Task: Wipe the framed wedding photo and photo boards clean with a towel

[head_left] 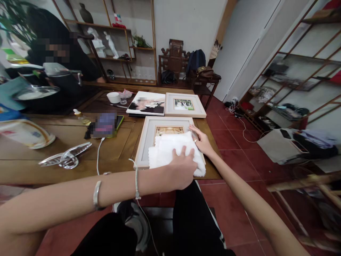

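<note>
A light wooden picture frame point(138, 149) with a pale mat lies flat near the table's front edge. Folded over its lower right part is a white cloth point(162, 153), hiding most of the picture point(170, 129). My left hand point(182, 169) presses down on this cloth with fingers spread; no grip on it shows. At the frame's upper right edge rests my right hand point(202, 140), fingers stretched along the border and touching the cloth's side. Its thumb is not clearly visible.
Behind lie a photo panel point(146, 103) and another framed photo point(197, 110). To the left are a phone point(119, 121) with a white cable, a clear butterfly-shaped object point(68, 158), a small bottle point(82, 117) and a white bowl point(113, 97). Another person point(53, 32) sits across the table.
</note>
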Tool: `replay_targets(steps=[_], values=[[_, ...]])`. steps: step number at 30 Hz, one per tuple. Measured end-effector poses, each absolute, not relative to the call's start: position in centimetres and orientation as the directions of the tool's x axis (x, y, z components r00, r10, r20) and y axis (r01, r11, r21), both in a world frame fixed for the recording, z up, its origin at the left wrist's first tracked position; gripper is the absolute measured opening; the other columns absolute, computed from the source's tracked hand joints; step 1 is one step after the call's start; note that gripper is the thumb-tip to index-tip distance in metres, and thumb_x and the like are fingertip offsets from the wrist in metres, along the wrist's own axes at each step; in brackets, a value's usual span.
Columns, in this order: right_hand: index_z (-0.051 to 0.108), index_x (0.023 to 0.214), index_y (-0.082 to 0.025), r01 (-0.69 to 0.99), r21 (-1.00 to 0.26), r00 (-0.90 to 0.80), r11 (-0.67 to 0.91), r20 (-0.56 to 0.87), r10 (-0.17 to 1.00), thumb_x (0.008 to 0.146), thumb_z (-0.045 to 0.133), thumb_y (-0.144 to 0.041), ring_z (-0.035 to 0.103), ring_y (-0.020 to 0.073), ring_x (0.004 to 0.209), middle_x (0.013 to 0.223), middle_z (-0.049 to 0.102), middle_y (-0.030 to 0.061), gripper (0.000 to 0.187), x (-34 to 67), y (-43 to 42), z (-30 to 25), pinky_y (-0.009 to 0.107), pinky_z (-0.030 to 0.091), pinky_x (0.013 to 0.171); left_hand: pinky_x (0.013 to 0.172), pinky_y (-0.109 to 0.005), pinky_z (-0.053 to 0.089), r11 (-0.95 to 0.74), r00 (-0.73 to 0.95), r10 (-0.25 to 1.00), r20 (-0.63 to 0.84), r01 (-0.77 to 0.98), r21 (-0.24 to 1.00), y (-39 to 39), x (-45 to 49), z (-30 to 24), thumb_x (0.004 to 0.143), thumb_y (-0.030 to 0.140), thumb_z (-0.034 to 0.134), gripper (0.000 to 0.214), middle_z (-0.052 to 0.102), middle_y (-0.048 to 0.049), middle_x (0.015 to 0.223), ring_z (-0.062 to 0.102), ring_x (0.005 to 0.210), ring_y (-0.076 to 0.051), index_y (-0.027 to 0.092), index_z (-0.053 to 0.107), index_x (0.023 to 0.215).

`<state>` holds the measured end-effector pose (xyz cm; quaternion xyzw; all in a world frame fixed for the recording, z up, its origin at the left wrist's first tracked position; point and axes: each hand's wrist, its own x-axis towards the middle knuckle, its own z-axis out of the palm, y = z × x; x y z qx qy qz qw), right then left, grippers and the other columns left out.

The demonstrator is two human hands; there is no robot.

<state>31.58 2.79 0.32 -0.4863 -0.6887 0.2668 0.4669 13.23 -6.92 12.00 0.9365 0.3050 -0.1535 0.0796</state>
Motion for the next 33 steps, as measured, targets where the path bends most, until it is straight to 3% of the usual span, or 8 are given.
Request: replay_targets(steps=[3, 7, 12, 17, 23, 27, 33], values=[[0.067, 0.12, -0.023, 0.403, -0.836, -0.135, 0.373, 0.349, 0.927, 0.081, 0.057, -0.021, 0.028, 0.0231, 0.145, 0.143, 0.052, 0.0061, 0.041, 31.7, 2.7, 0.5, 0.045, 0.021, 0.12, 0.1, -0.066, 0.039, -0.825, 0.801, 0.543, -0.252, 0.565, 0.02, -7.3, 12.0, 11.5, 0.084, 0.012, 0.051, 0.036, 0.034, -0.0196, 0.153, 0.032, 0.138, -0.046, 0.014, 0.066, 0.117], [0.069, 0.115, -0.026, 0.388, -0.849, -0.169, 0.358, 0.316, 0.933, 0.079, 0.054, -0.014, 0.022, 0.0225, 0.146, 0.143, 0.052, 0.0034, 0.041, 31.8, 2.7, 0.5, 0.049, 0.017, 0.12, 0.096, -0.07, 0.039, -0.699, 0.663, 0.691, -0.288, 0.714, -0.034, -5.4, 9.8, 9.8, 0.079, 0.008, 0.055, 0.041, 0.033, -0.0203, 0.153, 0.033, 0.137, -0.048, 0.015, 0.066, 0.118], [0.071, 0.111, -0.027, 0.366, -0.832, -0.172, 0.417, 0.38, 0.909, 0.077, 0.051, -0.011, 0.033, 0.0223, 0.142, 0.137, 0.058, 0.0022, 0.042, 31.6, 2.4, 0.7, 0.048, 0.024, 0.119, 0.1, -0.071, 0.034, -0.513, 0.491, 0.858, -0.154, 0.838, -0.186, -0.6, 6.2, 8.5, 0.079, 0.002, 0.048, 0.044, 0.028, -0.0206, 0.155, 0.026, 0.14, -0.047, 0.009, 0.065, 0.119], [0.074, 0.105, -0.025, 0.346, -0.806, -0.178, 0.48, 0.447, 0.877, 0.076, 0.051, -0.011, 0.052, 0.0247, 0.129, 0.13, 0.064, 0.0043, 0.039, 31.5, 2.1, 1.0, 0.048, 0.036, 0.113, 0.11, -0.054, 0.033, -0.589, 0.609, 0.788, 0.096, 0.79, -0.17, 4.6, 6.6, 8.4, 0.08, 0.005, 0.049, 0.037, 0.018, -0.0176, 0.159, 0.021, 0.145, -0.038, 0.006, 0.067, 0.112], [0.075, 0.098, -0.023, 0.384, -0.782, -0.172, 0.49, 0.461, 0.87, 0.073, 0.052, -0.011, 0.062, 0.024, 0.116, 0.117, 0.071, 0.0051, 0.036, 31.7, 2.5, 0.7, 0.042, 0.045, 0.104, 0.114, -0.042, 0.03, -0.781, 0.791, 0.603, 0.1, 0.612, -0.125, 8.3, 12.7, 7.0, 0.08, 0.001, 0.051, 0.044, 0.021, -0.0167, 0.159, 0.023, 0.146, -0.029, 0.009, 0.058, 0.123], [0.075, 0.098, -0.024, 0.413, -0.763, -0.22, 0.497, 0.447, 0.867, 0.072, 0.049, -0.01, 0.062, 0.0233, 0.114, 0.112, 0.072, 0.0042, 0.04, 31.8, 2.7, 0.8, 0.043, 0.044, 0.104, 0.115, -0.043, 0.028, -0.793, 0.804, 0.59, 0.072, 0.594, -0.135, 9.0, 14.0, 6.2, 0.079, -0.003, 0.05, 0.044, 0.027, -0.0167, 0.157, 0.022, 0.146, -0.028, 0.01, 0.059, 0.121], [0.075, 0.098, -0.026, 0.403, -0.782, -0.223, 0.476, 0.42, 0.88, 0.073, 0.047, -0.007, 0.054, 0.0224, 0.127, 0.122, 0.069, 0.0022, 0.042, 31.7, 2.6, 0.9, 0.046, 0.035, 0.113, 0.113, -0.055, 0.027, -0.704, 0.73, 0.684, 0.01, 0.663, -0.253, 8.4, 8.9, 6.8, 0.075, -0.003, 0.053, 0.042, 0.032, -0.0131, 0.155, 0.027, 0.144, -0.03, 0.015, 0.067, 0.111]])
